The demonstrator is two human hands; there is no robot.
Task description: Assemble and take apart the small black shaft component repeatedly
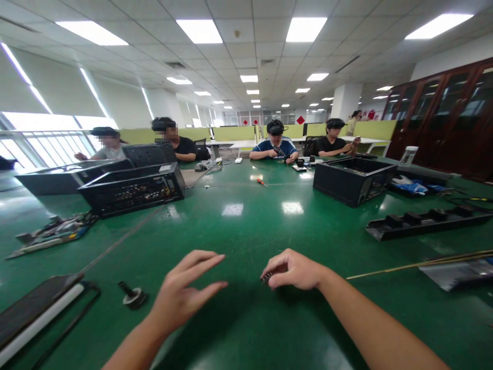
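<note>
My right hand (292, 270) is closed around a small dark object with a row of metallic ridges (266, 277). Most of that piece is hidden by the fingers, so its kind does not show. Over the green tabletop (246, 226), to the left, my left hand (185, 288) holds nothing, its thumb and fingers stretched out and apart. A gap separates the two hands. Left of my left wrist lies a dark round part with a short stem (133, 297).
Black computer cases (134, 190) stand at the left and another case (354, 180) at the right. A black rail (427, 221) and thin rods (385, 271) lie on the right. A red screwdriver (262, 182) lies ahead. Several people sit around the table.
</note>
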